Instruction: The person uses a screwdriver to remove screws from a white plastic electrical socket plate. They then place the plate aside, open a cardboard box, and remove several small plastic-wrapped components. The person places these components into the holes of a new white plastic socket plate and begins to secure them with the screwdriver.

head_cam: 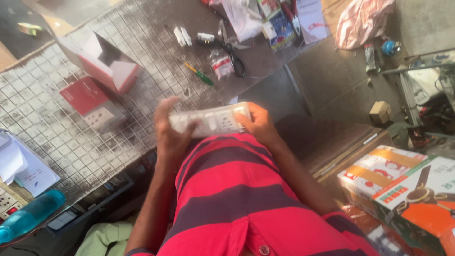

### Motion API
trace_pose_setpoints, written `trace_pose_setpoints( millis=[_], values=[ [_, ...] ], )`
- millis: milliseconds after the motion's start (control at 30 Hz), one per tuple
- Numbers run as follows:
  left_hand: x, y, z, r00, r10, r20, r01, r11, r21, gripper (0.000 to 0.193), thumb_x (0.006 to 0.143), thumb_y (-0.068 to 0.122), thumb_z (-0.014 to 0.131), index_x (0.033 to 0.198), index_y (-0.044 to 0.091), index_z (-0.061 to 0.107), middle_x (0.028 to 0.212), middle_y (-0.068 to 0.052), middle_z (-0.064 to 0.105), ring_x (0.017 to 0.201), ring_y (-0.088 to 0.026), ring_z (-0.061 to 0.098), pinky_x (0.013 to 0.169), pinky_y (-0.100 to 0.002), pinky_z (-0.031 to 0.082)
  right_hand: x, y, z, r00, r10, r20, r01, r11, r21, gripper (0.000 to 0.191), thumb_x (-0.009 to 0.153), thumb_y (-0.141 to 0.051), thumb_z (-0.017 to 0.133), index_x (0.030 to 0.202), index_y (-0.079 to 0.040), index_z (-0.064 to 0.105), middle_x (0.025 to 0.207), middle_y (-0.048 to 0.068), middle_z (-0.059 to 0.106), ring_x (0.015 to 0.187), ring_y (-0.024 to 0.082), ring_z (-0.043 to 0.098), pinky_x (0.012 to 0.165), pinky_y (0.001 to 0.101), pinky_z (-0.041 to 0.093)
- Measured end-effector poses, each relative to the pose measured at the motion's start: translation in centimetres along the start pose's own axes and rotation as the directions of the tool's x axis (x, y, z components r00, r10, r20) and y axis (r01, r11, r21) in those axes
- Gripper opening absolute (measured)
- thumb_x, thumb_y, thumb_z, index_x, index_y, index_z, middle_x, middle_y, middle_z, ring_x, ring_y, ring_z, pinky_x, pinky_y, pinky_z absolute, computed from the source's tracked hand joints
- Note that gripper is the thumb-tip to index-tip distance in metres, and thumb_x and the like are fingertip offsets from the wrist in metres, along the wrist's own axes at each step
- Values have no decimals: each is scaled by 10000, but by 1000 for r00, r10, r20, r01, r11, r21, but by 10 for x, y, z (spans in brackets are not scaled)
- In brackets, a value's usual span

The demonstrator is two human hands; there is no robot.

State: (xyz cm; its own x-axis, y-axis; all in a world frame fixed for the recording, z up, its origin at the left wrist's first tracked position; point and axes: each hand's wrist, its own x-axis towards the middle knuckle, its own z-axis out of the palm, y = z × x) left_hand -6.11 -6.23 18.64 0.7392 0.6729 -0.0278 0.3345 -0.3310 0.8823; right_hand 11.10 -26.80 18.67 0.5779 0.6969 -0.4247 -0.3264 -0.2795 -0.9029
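Hands meet over a white switchboard panel [212,121], a long plate with sockets and switches, held level above the person's red and dark striped shirt [227,189], just off the counter's near edge. The right hand [258,124] curls round the panel's right end, thumb on its face and fingers wrapped beneath. The left hand [170,130] is blurred; it seems to clasp the left end with fingers raised over the top edge, though I cannot tell how tightly. On the grid-patterned counter [57,123], a red and white box [92,102] lies near the left side, with an open carton [106,59] behind it. A green-handled screwdriver [199,74] and black scissors [234,57] lie toward the far edge. A blue bottle [31,213] rests at the near left corner.
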Motion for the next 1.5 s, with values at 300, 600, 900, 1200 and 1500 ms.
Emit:
trace_pose_setpoints(
  millis=[300,600,900,1200,1500],
  values=[
    [44,-26,100,897,-304,321,402,260,-878,1120,885,502,751,1663,69,71,1356,-168,470,1257,-291,527,1026,-517,514,42,-3,-24,878,-473,70,478,868,-133,300,939,-55,781,1194,-38,622,1192,102,678,1077,166,678,935,301,571],
    [101,40,103,929,-368,32,78,111,-991,759,888,150,601,1575,-4,317,1015,-120,610,869,-207,607,793,-351,535,197,-79,-166,784,-617,-69,395,581,-711,553,862,-274,897,1283,-26,639,1292,194,657,1196,353,620,1005,454,480],
    [116,61,122,937,-330,-114,-64,158,-985,668,957,318,559,1482,-70,416,998,-156,616,812,-214,612,698,-323,531,365,-114,-287,780,-585,-224,40,403,-914,1133,676,-676,902,1447,32,468,1347,316,539,1247,498,506,1029,571,421],
    [131,47,132,949,-278,-152,-106,174,-979,633,964,292,568,1470,-48,397,1030,-175,635,836,-215,632,698,-314,535,388,-145,-278,900,-345,-266,-130,370,-920,1154,564,-679,902,1390,43,542,1315,323,583,1252,452,562,1067,509,477],
    [152,36,96,964,-261,-48,-7,157,-988,575,979,252,564,1456,-22,396,1000,-153,642,832,-185,637,709,-295,531,387,-160,-256,900,-277,-337,-213,395,-894,1065,546,-665,921,1309,19,632,1340,297,574,1297,428,547,1100,456,459]
  ],
)
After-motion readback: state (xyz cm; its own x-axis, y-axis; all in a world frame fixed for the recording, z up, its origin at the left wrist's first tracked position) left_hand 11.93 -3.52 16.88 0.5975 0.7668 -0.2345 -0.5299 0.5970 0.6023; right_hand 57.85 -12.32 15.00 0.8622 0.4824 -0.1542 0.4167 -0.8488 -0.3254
